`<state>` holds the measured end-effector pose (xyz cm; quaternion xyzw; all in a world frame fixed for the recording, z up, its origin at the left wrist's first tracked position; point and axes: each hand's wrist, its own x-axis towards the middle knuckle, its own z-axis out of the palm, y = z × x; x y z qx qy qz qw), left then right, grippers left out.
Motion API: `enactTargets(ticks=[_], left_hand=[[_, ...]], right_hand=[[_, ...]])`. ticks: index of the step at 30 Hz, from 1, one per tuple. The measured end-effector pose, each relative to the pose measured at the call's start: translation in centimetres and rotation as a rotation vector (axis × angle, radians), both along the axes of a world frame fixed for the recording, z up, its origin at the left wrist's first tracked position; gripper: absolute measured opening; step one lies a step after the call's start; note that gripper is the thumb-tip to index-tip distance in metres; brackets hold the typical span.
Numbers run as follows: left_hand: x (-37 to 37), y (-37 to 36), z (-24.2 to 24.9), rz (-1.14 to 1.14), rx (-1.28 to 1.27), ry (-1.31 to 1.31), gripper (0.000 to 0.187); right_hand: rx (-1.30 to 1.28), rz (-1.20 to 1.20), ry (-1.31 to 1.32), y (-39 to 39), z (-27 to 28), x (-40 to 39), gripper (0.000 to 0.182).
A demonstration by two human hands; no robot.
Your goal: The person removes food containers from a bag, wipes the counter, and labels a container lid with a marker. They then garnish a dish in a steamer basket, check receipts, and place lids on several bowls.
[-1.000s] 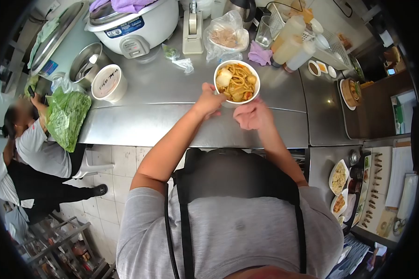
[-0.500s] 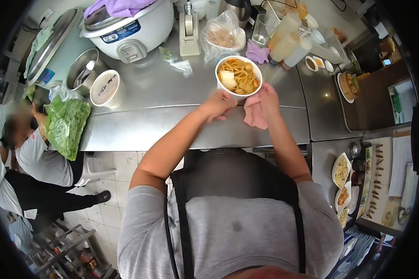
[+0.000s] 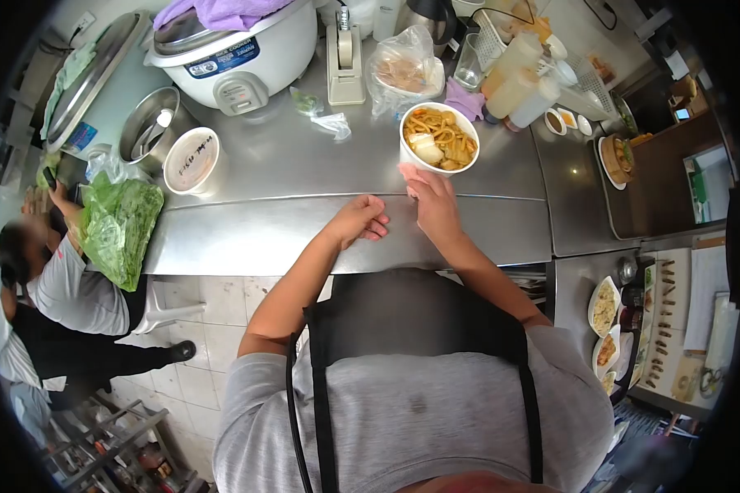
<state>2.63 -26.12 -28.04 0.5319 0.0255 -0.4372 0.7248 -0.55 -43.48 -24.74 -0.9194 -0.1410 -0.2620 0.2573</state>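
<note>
A white bowl (image 3: 439,140) of noodles stands on the steel counter (image 3: 304,164), toward its right half, with nothing gripping it. The right hand (image 3: 432,204) lies flat just below the bowl, fingers stretched out and empty; the fingertips (image 3: 406,170) reach up to the bowl's near wall, though whether they touch it is hard to tell. The left hand (image 3: 357,220) rests beside it on the counter's front edge, loosely curled and holding nothing.

Behind the bowl sit a clear bag (image 3: 403,70) with food inside, a purple cloth (image 3: 467,102) and a glass (image 3: 469,62). Squeeze bottles (image 3: 518,86) stand to the right, with small sauce dishes (image 3: 556,121) next to them. A tape dispenser (image 3: 344,57) stands upright to the left of the bag, and a rice cooker (image 3: 238,49) (purple cloth draped over its lid) fills the back left. Nearer the left edge are a lidded tub (image 3: 191,159) with writing on top, a steel pot (image 3: 148,123) and a bag of greens (image 3: 119,226).

Another person (image 3: 49,287) in a grey shirt stands at the far left, one hand raised by the greens.
</note>
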Motion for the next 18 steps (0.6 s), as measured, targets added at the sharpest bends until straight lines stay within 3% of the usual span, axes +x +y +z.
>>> enactTargets(ticks=[2,5,6,7,8,9,10,11,15,18], left_hand=[[0.1,0.9,0.1,0.04,-0.072,0.055,0.022],[-0.2,1.3,-0.4,0.164,-0.152,0.06,0.024],[-0.5,1.1,-1.0,0.302,-0.144,-0.039,0.021],[-1.0,0.7,-1.1,0.441,-0.104,-0.194,0.027],[-1.1,0.3,-2.4,0.545,0.019,-0.501,0.038],[-2.1,-0.2,-0.6,0.567,0.201,-0.612,0.045],[-1.7,0.9,-3.5,0.47,0.205,-0.95,0.052],[-2.2,0.5,-2.2,0.444,0.143,-0.951,0.058],[-1.7,-0.6,-0.9,0.18,0.549,-1.593,0.06],[-2.7,-2.2,0.3,-0.156,0.873,-1.773,0.048]], right_hand=[[-0.124,-0.073,0.133,0.0,-2.1,0.0,0.016],[0.518,0.069,0.377,0.7,-3.6,1.7,0.018],[0.663,0.119,0.218,1.6,-5.9,3.1,0.019],[0.615,0.112,0.216,2.7,-2.4,2.5,0.024],[0.473,0.142,-0.062,3.6,-1.9,3.3,0.027],[0.508,0.015,0.107,4.6,-0.7,1.9,0.027],[0.358,-0.03,0.025,4.9,-0.9,1.0,0.028],[0.201,-0.051,-0.05,4.6,-0.9,0.2,0.029],[0.209,-0.143,-0.039,1.4,-0.5,-6.5,0.032],[0.242,-0.346,0.079,-1.8,-1.8,-13.4,0.031]])
